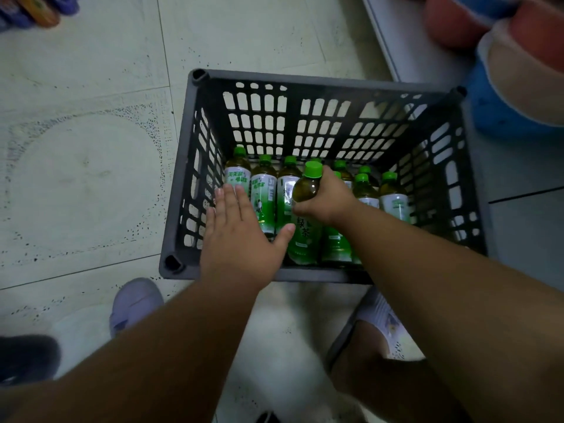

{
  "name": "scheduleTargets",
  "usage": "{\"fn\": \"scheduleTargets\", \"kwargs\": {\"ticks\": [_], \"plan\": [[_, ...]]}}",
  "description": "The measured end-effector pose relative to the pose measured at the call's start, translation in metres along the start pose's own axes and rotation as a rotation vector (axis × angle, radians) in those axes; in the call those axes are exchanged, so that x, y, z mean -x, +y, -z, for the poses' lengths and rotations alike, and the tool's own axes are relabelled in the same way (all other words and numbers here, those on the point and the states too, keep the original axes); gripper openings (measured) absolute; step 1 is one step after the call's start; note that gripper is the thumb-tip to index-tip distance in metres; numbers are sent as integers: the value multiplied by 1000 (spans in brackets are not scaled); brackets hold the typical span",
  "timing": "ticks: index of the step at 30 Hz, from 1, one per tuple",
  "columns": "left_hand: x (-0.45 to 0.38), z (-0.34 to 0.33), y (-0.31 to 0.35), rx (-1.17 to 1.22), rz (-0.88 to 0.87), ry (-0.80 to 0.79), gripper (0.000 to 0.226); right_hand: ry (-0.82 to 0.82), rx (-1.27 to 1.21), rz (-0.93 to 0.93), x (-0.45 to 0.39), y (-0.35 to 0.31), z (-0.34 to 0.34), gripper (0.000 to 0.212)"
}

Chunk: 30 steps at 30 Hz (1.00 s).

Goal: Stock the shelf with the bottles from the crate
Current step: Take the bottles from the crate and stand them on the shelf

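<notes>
A dark grey slatted crate stands on the tiled floor and holds several green-capped tea bottles standing upright. My right hand grips one green tea bottle by its shoulder; it sits higher than the others, over the middle of the crate. My left hand reaches flat over the crate's near-left side with straight fingers, above the left bottles, holding nothing. Whether it touches them I cannot tell.
A white shelf edge runs along the top right, with pink and blue soft goods beside it. Colourful packages lie at the top left. My slippered feet stand just in front of the crate.
</notes>
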State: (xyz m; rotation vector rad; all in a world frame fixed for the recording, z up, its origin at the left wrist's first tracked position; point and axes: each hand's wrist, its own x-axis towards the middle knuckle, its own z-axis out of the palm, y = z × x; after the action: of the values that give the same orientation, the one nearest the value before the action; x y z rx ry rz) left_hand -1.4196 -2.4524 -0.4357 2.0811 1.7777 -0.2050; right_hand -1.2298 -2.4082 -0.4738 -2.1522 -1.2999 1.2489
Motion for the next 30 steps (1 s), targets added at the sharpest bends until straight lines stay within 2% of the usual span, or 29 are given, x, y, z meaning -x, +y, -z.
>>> {"fn": "scheduleTargets", "kwargs": {"ticks": [3,6,9,13,16,20,25,28,30], "plan": [[8,16,2,12,-67,-17,112,84,-52,107,38,-23,37,75],[25,49,20,138,-190,4,116,211,-152,188,86,-47,93,72],[53,97,67,299,-292,13,119,388,-234,263,155,-65,157,68],[104,142,146,405,-466,119,130,582,-315,410,261,-68,236,59],[149,160,204,503,-595,134,128,684,-276,476,345,-57,285,48],[201,172,277,591,-833,8,122,799,-263,451,434,-31,334,62],[241,164,352,635,-1010,-177,109,884,-252,383,501,13,365,61],[245,146,393,584,-1085,-176,107,960,-222,309,511,45,378,70],[237,133,419,523,-1127,-130,113,1048,-223,255,507,70,388,67]]}}
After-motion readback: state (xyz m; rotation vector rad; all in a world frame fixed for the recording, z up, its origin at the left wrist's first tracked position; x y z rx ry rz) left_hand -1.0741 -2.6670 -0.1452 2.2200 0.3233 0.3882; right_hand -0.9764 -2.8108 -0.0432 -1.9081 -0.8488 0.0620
